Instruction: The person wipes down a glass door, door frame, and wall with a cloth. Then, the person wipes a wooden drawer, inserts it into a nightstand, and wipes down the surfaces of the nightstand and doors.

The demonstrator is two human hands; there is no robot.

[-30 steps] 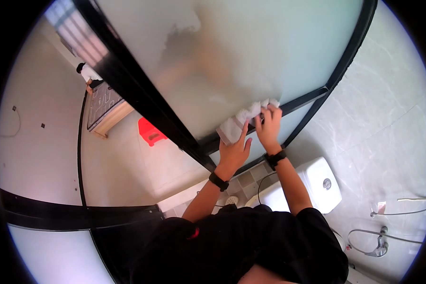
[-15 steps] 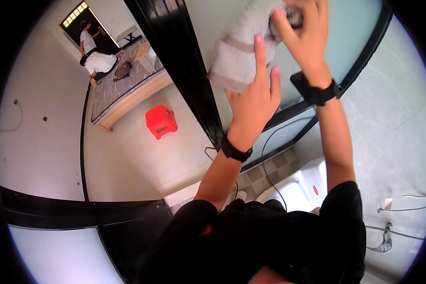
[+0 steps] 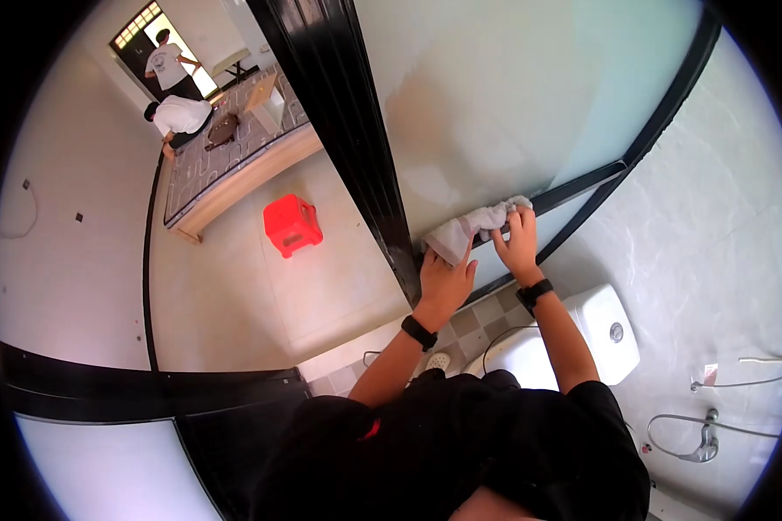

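Note:
A grey-white cloth [image 3: 452, 239] lies bunched along the black crossbar [image 3: 579, 186] of a frosted glass panel [image 3: 495, 104]. My left hand [image 3: 446, 280] presses the cloth's left end near the black upright frame, its thumb and a finger showing in front. My right hand [image 3: 518, 247] grips the cloth's right end with curled fingers. Both wrists wear black bands. Part of the cloth is hidden under my fingers.
Beyond the black upright post [image 3: 339, 113] are a red stool [image 3: 293, 226], a bed [image 3: 222, 152] and two people [image 3: 180, 115] in white tops. At the right are a white toilet [image 3: 601, 334] and a wall tap with a hose [image 3: 708, 438].
Half a second ago both hands and the cloth were higher on the glass; now they are down at the crossbar. The standing person has shifted and the far door stands more open.

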